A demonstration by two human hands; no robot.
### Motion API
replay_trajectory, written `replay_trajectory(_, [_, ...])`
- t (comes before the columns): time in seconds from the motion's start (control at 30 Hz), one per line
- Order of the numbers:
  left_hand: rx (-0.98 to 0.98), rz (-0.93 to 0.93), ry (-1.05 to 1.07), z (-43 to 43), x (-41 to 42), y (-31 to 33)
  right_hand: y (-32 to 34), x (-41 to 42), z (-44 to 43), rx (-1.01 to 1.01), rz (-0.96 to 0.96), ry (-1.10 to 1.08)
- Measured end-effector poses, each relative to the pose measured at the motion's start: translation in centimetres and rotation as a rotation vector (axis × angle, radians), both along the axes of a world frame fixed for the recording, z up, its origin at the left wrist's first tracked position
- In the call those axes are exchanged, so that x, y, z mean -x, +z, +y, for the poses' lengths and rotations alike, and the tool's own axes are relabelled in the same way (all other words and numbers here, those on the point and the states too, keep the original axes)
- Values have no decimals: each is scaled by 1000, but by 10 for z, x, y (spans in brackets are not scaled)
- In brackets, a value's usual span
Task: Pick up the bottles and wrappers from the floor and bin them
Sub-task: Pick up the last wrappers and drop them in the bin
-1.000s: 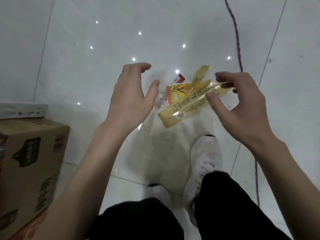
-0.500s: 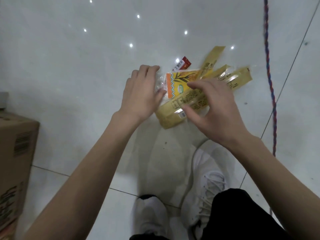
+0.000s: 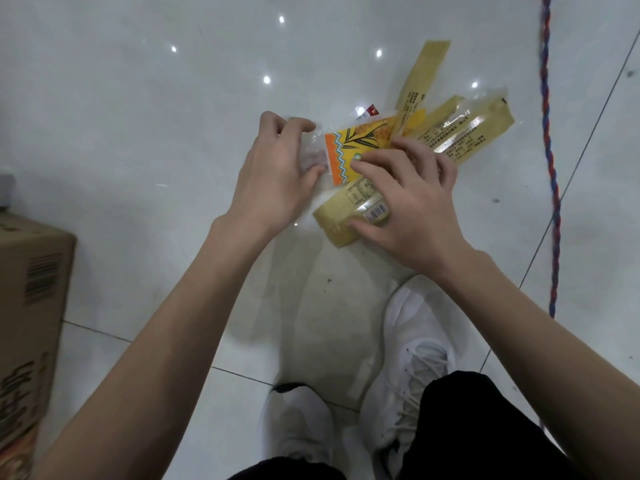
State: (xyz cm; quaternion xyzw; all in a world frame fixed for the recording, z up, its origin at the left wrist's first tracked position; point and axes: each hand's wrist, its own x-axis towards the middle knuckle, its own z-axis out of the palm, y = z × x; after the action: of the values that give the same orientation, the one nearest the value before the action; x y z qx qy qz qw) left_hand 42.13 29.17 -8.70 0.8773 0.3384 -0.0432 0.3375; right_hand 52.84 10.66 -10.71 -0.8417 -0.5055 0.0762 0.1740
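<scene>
Left hand (image 3: pixel 277 171): fingers curled, thumb and fingertips pinching clear wrapper (image 3: pixel 313 152) at left edge of pile.
Right hand (image 3: pixel 412 206): fingers spread, nearly straight, pressing down on orange wrapper (image 3: pixel 353 147) and yellow wrappers (image 3: pixel 464 135); not clamped.
Wrapper location: fanned and overlapping on white tiled floor (image 3: pixel 138 133), just ahead of white shoes (image 3: pixel 415 358).
Surroundings: cardboard box (image 3: pixel 31 306) at left edge; red-blue rope (image 3: pixel 550 168) along right.

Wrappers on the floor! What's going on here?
A person is bending over a pile of wrappers on the white floor. Their left hand curls round a clear wrapper at the pile's left edge, and their right hand lies on the yellow ones. The pile is on the floor, not yet lifted. A cardboard box stands at the left.
</scene>
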Motion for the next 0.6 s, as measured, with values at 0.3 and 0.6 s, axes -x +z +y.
replay_trajectory(0.3, [22, 19, 8, -4, -3, 4, -11, -5, -11, -3, -87, -93])
replay_trajectory(0.6, [105, -67, 77, -6, -7, 30, 13, -7, -27, -207, -140, -211])
